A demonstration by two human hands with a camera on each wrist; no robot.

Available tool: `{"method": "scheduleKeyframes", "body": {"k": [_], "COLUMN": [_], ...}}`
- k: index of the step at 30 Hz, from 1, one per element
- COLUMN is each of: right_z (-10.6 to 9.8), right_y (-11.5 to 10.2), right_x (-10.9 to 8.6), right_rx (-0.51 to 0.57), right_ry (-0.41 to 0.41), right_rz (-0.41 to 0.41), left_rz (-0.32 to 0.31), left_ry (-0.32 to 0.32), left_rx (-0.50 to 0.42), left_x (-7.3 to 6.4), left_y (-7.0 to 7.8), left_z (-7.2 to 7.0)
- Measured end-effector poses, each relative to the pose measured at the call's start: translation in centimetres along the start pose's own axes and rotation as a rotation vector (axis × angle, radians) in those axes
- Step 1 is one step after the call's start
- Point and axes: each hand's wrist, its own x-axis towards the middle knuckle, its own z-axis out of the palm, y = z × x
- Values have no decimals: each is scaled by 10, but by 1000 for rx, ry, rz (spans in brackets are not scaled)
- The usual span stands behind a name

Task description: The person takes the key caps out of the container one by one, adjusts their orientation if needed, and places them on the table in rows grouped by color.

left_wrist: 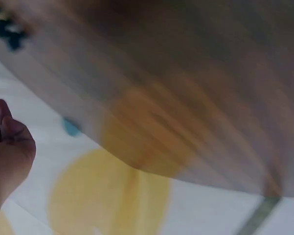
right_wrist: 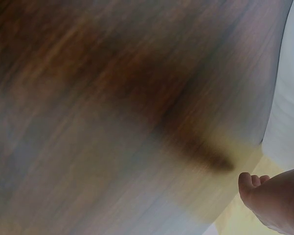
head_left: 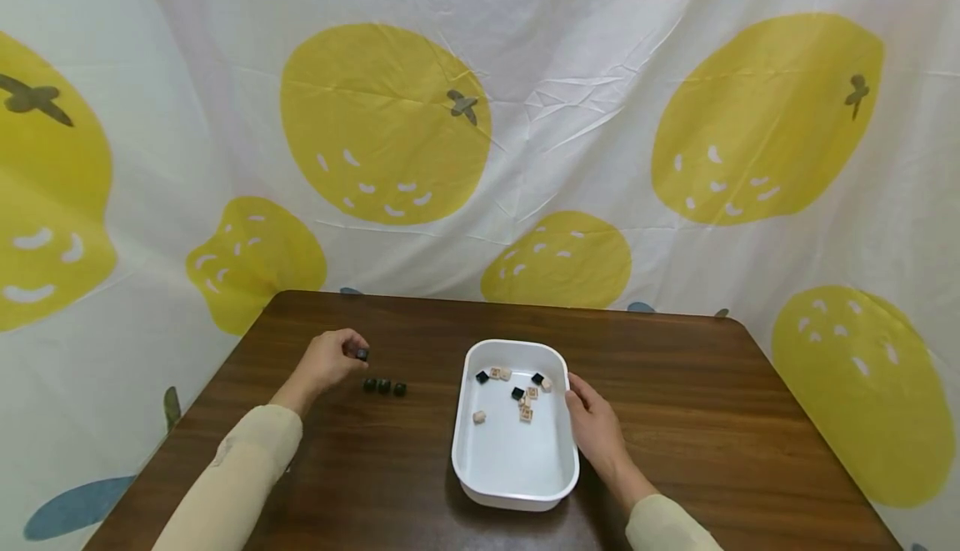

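Note:
My left hand (head_left: 328,359) is over the left part of the table and pinches a small dark cube (head_left: 362,354) between thumb and fingertips. In the left wrist view that hand (left_wrist: 10,154) shows at the left edge, fingers bent. Just in front of it, three dark cubes (head_left: 384,386) sit in a short row on the wood. My right hand (head_left: 597,428) holds the right rim of a white rectangular tray (head_left: 517,480). Inside the tray lie several black tiles (head_left: 518,393) and several pale beige pieces (head_left: 527,415), some with marked faces, mostly in its far half.
The brown wooden table (head_left: 697,418) stretches to both sides of the tray. A white cloth (head_left: 555,117) printed with big yellow fruit hangs right behind the table's far edge.

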Motion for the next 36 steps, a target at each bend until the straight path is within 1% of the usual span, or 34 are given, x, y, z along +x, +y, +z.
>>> {"method": "scheduleKeyframes", "body": {"k": [3, 6, 10, 16, 22, 25, 29, 31, 36], "right_z": [0, 0, 0, 1, 1, 1, 1, 1, 2], "right_y": [0, -1, -1, -1, 1, 1, 2, 2, 1], "right_x": [0, 0, -1, -1, 1, 2, 1, 1, 1], "right_rx": [-5, -6, -7, -13, -9, -8, -3, -1, 2], "right_ry": [-4, -3, 0, 5, 17, 17, 14, 17, 18], "right_rz": [10, 11, 5, 16, 4, 6, 9, 4, -6], "left_rz": [-25, -48, -64, -91, -91, -73, -74, -74, -7], "left_ry": [-59, -104, -126, -137, -179, -196, -194, -177, -105], "left_rx": [45, 60, 44, -6, -2, 11, 34, 37, 83], "left_x": [-7, -13, -16, -11, -8, -9, -11, -12, -14], "left_y": [-19, -30, -34, -40, -44, -43, -42, -41, -43], "left_z": [-5, -4, 0, 6, 4, 1, 0, 1, 3]}}
